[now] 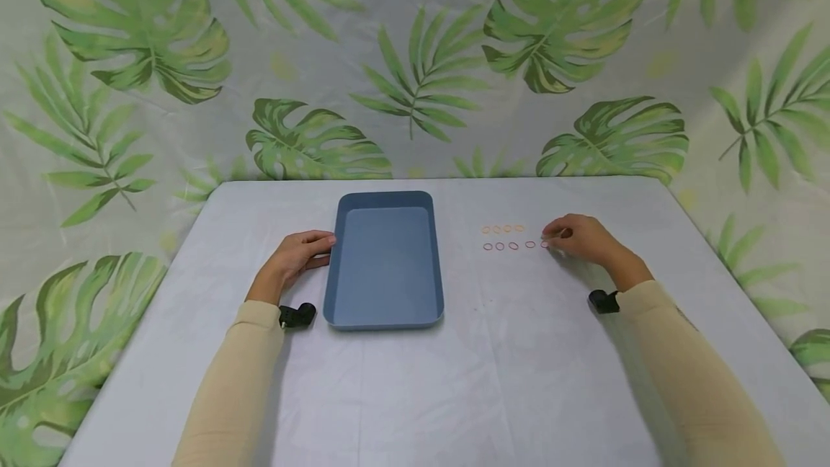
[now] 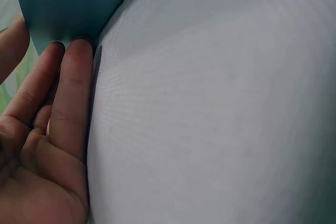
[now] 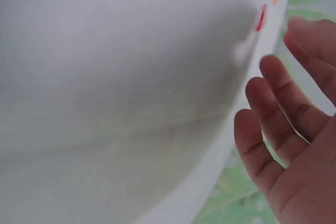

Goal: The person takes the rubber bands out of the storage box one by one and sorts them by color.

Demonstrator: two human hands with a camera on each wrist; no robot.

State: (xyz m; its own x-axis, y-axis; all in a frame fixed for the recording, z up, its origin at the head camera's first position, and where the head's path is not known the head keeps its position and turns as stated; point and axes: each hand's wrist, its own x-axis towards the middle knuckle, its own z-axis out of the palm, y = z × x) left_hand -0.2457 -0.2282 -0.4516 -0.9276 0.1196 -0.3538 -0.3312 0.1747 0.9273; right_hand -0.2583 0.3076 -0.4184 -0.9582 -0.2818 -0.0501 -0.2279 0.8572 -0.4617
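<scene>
My left hand is at the left side of a blue rectangular tray. In the left wrist view its extended fingers touch the tray's outer wall. My right hand hovers at the right end of a row of thin red rings, like small rubber bands, its fingertips beside the last red ring. In the right wrist view its fingers are spread and loosely bent, with nothing seen between them, while a red ring lies on the cloth beyond the fingertips.
Behind the red row lies a row of several orange rings. Other red rings continue leftward. A white cloth covers the table, and a leaf-patterned curtain hangs along its back edge. Black cameras sit at both wrists.
</scene>
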